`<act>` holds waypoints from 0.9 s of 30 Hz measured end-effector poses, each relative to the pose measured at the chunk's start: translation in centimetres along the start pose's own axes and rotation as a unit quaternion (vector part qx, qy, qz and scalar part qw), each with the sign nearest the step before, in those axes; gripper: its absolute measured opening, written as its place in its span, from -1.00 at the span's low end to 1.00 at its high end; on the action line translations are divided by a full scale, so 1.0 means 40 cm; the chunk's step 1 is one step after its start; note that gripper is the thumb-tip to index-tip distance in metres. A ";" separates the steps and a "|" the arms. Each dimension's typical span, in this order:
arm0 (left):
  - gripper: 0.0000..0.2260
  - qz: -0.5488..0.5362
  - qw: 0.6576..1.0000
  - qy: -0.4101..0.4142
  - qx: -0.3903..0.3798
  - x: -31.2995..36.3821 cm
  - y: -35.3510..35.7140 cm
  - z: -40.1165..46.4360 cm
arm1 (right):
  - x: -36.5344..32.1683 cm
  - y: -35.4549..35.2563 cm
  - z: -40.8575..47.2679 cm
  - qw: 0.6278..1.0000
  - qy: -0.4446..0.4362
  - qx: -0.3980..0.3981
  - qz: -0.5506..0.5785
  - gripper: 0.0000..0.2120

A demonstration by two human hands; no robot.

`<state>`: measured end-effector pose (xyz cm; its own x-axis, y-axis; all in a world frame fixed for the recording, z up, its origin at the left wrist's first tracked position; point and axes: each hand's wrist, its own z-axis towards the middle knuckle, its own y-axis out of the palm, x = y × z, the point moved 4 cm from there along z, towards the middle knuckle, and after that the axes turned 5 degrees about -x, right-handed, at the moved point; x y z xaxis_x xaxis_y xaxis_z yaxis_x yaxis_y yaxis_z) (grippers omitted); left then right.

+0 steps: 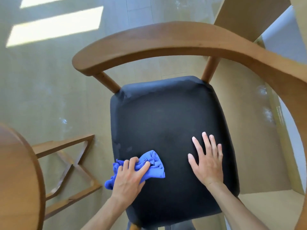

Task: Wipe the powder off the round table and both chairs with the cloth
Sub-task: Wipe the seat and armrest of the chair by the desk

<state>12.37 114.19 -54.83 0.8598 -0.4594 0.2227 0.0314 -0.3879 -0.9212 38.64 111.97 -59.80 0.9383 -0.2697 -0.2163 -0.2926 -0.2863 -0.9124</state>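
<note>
blue cloth (149, 165) bunched in the left hand (127, 178) grip, low left on the black chair seat (166, 117). right hand (206, 161) flat, fingers spread, holding nothing. chair-wiping step; faint powder smears upper left call for a sweep there next.

The scene is evenly bright with soft daylight. Two sharp sunlit patches (54, 25) lie on the floor (41, 90) at upper left, overexposed almost to white. Shadows elsewhere are weak and diffuse. The black seat (166, 117) reads as a nearly flat dark mass with little texture. Wide-angle distortion bends the wooden backrest (166, 39) strongly toward the right edge. The whole picture looks slightly soft, with mild compression smear.
</note>
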 end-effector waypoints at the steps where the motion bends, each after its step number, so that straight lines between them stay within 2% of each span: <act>1: -0.38 -0.019 1.000 -0.007 0.003 -0.017 -0.010 -0.014 | -0.002 0.000 0.000 1.000 0.003 0.002 0.003 -0.43; 3: -0.39 -0.055 0.997 -0.039 0.042 -0.071 -0.047 0.013 | -0.008 0.004 -0.002 1.000 0.008 0.010 0.005 -0.42; 6: -0.44 -0.070 0.982 -0.140 0.105 -0.187 -0.128 0.175 | -0.008 0.015 -0.001 0.999 0.012 0.030 0.007 -0.42; 9: -0.60 -0.079 0.970 -0.206 0.102 -0.295 -0.179 0.332 | -0.010 0.024 -0.003 0.999 0.009 0.046 0.004 -0.42; 12: -0.61 -0.123 0.973 -0.172 0.095 -0.324 -0.166 0.345 | -0.012 0.025 -0.003 0.998 0.008 0.055 -0.007 -0.42; 17: -0.57 -0.145 0.975 -0.138 0.093 -0.292 -0.108 0.239 | -0.018 0.022 -0.007 0.998 0.012 0.057 -0.002 -0.41; 23: -0.51 -0.190 0.974 -0.114 0.056 -0.160 0.037 -0.080 | -0.030 0.024 -0.005 0.999 0.027 0.042 0.004 -0.40; 27: -0.56 -0.221 0.973 -0.063 -0.008 -0.081 0.100 -0.226 | -0.030 0.021 -0.003 0.999 0.033 0.033 0.000 -0.39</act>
<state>5.11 106.89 -56.34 0.8202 -0.1441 0.5537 0.4046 -0.5381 -0.7394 37.23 111.93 -60.27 0.9236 -0.3299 -0.1953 -0.2781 -0.2260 -0.9336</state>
